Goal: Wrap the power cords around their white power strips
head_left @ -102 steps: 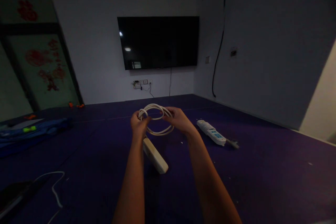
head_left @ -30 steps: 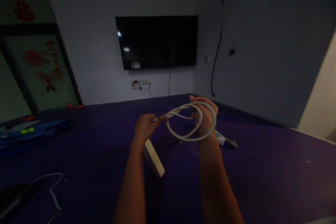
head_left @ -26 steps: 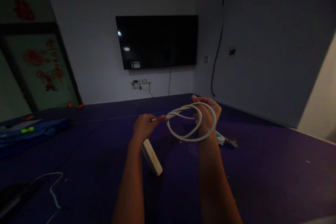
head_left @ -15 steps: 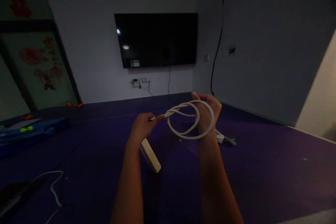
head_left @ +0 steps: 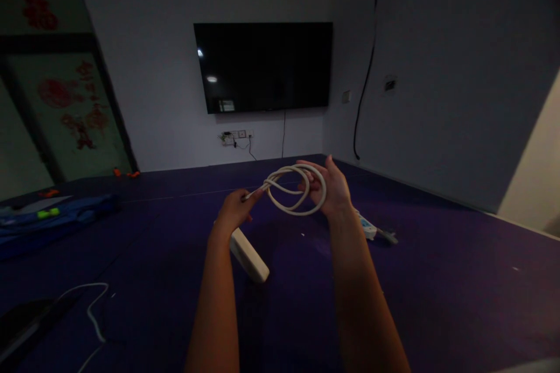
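L hand (head_left: 234, 210): narrow pinch, thumb on top, holding cream cable (head_left: 300, 214) where its strands gather & cross. Short length of cable lies along the L thumb on the wrist side of the pinch.

R hand (head_left: 327, 191): grip wide. Thumb up, apart from fingers; fingers reach in behind the loops. Outer loop crosses in front of the palm. Contact vs. slight gap: can't tell for every finger.

Cable pos.: approx. 2 round loops, held up between both hands, above mid part of purple surface (head_left: 306, 303), clear of it.

Off-white bar (head_left: 249, 257): just below L hand, tilted, upper end hidden by L wrist; lower end toward near edge of surface. Resting or hanging: can't tell.

Wht power strip (head_left: 366, 227), blue-marked sockets: on surface, R of R forearm, partly hidden by it. Gray plug (head_left: 388, 236) at its near end, pointing toward R edge.

Near-L corner: thin wht cord (head_left: 91, 312), curved, runs to dark obj. (head_left: 21, 326) cut off by view; ID unclear. L edge: blue cloth (head_left: 87, 218) w/ small yellow-green item (head_left: 48, 213) on top. Far-L corner: small orange items (head_left: 133, 174).

Far edge: wall w/ blk TV (head_left: 266, 67), outlets (head_left: 236, 136) beneath. Light dim.
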A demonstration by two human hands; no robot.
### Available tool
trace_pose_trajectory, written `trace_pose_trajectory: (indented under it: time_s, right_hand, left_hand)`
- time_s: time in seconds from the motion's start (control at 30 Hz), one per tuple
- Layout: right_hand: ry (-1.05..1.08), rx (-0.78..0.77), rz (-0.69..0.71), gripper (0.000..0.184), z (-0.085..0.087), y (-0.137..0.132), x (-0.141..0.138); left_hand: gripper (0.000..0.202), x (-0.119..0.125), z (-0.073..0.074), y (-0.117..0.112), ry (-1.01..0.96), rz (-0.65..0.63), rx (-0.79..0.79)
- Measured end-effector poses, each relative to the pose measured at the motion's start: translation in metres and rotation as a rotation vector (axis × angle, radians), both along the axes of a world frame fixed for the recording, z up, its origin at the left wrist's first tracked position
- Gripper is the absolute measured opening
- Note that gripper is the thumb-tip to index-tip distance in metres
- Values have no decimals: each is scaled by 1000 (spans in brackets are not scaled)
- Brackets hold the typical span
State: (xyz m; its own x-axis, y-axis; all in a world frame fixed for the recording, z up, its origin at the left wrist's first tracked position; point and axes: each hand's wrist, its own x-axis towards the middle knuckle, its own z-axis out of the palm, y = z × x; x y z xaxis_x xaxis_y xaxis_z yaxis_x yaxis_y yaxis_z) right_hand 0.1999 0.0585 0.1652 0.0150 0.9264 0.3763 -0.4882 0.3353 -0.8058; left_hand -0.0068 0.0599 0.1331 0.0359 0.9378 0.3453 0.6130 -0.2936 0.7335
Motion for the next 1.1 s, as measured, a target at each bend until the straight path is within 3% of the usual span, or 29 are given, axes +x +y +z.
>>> trace_pose_trajectory:
  time_s: [0.07, 0.13, 0.47, 0.57, 0.7, 0.9, 0.97, 1.1]
  right_hand:
    - [15, 19, 41, 60, 1, -1, -2]
    - [11, 38, -11, 58, 0, -1, -7]
    - [-23, 61, -519, 53, -12, 12, -18]
    - [12, 63, -604, 51, -13, 16, -16]
    - [11, 60, -616, 52, -13, 16, -16]
    - [57, 74, -516, 55, -10, 11, -20]
    - [57, 70, -501, 55, -9, 10, -22]
    - [45, 62, -492, 53, -8, 9, -25]
  left_hand:
    - [51, -2, -2, 2, -44, 14, -5]
    - [52, -4, -4, 4, -82, 2, -4]
    - [48, 1, -1, 0, -78, -66, 11]
    - [45, 6, 1, -3, -93, -130, 21]
    - [45, 9, -1, -2, -59, -151, 63]
    - [58, 15, -3, -2, -23, -117, 64]
    - [66, 17, -1, -4, -6, -57, 178]
    - [78, 25, 7, -10, 117, 21, 552]
